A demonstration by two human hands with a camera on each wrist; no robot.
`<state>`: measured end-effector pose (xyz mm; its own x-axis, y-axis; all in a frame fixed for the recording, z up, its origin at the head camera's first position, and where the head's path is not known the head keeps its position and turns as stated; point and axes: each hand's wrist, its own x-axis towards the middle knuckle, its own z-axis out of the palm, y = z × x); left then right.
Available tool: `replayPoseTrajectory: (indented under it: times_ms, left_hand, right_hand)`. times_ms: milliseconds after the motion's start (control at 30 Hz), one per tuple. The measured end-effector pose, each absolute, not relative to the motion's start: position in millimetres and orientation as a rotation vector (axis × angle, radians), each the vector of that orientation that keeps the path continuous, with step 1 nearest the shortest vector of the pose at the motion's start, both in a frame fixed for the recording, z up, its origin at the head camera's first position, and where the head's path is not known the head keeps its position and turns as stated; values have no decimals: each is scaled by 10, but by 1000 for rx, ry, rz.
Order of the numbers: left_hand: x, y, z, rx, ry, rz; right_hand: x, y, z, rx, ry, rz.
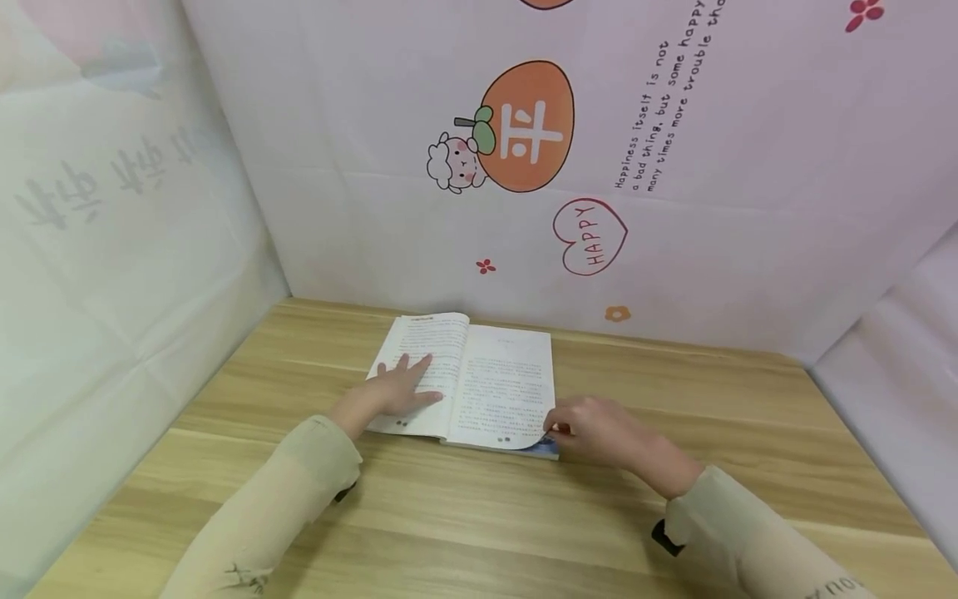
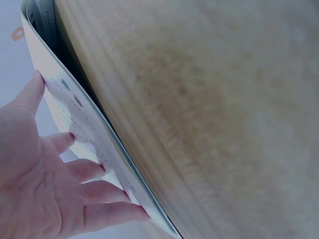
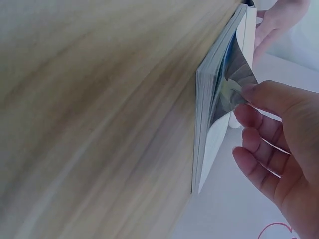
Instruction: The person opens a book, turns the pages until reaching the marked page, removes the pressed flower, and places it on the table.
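Observation:
An open book (image 1: 505, 374) with printed text lies on the wooden table near the back wall. My left hand (image 1: 399, 389) rests on its left page with the fingers spread; in the left wrist view the fingertips (image 2: 102, 169) touch the paper. At the lower right corner, my right hand (image 1: 599, 428) pinches a page between thumb and fingers. That corner is lifted and curled, showing a bluish picture (image 1: 545, 448) beneath it. In the right wrist view the turned-up page (image 3: 238, 79) has a dark, coloured picture on its underside, above the thick stack of pages (image 3: 203, 99).
The wood-grain table (image 1: 464, 532) spreads in front of the book and to both sides. A white printed backdrop (image 1: 359, 216) stands behind it, with white side walls (image 1: 127, 249) at left and right. Dark bands (image 1: 666, 538) show under the sleeves.

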<state>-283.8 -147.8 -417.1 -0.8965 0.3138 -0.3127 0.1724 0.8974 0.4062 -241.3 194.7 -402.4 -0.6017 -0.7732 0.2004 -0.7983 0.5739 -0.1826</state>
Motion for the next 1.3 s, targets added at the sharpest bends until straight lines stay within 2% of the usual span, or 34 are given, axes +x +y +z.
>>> replayPoseTrajectory:
  times_ms: [367, 733, 1300]
  left_hand:
    - [-2831, -1486, -4155, 352, 2679, 524]
    - [-2830, -1470, -4165, 347, 2680, 543]
    - [-2833, -1497, -4171, 367, 2688, 526]
  right_hand:
    - [-2407, 1828, -4129, 1207, -2790, 534]
    - [-2377, 1716, -4071, 1109, -2790, 661]
    - [-2467, 1501, -3990, 865, -2750, 1154]
